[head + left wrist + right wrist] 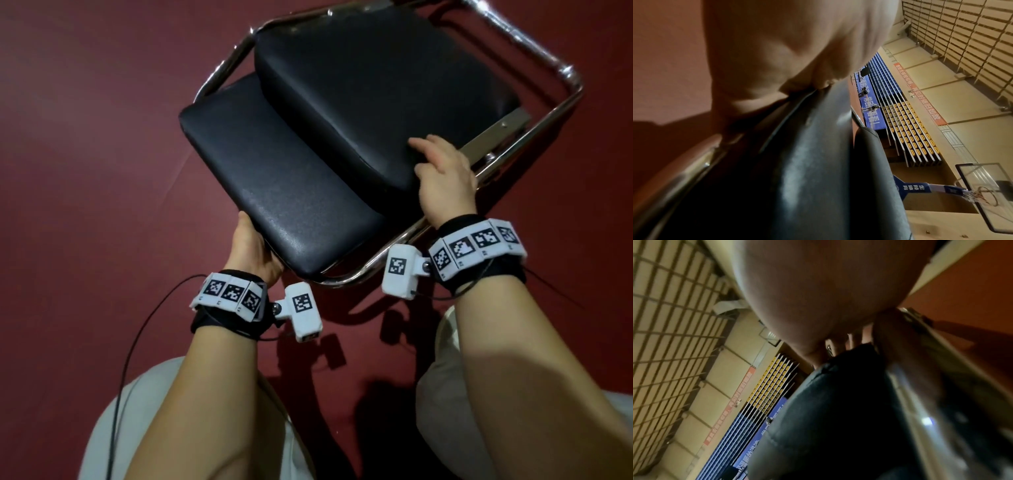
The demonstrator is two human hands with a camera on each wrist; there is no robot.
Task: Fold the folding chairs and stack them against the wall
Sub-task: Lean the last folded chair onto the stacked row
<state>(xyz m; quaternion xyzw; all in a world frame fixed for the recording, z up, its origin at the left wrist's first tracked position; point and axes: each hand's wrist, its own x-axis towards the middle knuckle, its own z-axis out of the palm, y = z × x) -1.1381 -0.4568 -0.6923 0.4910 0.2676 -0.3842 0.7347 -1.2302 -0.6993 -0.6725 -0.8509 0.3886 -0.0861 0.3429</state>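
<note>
The floor (85, 154) was a dark red sports surface, evenly lit, with hard shadows falling near the person's feet. The wrist views showed a large indoor gymnasium. Retractable bleachers (906, 129) stood along the far side, with rows of yellow seats beside a blue folded section. A long red banner (920, 95) with white characters ran along the beige wall (972, 100) above them. A basketball hoop (982, 194) with a clear backboard hung from a blue arm. Slatted panelling (663, 337) covered the upper wall.
</note>
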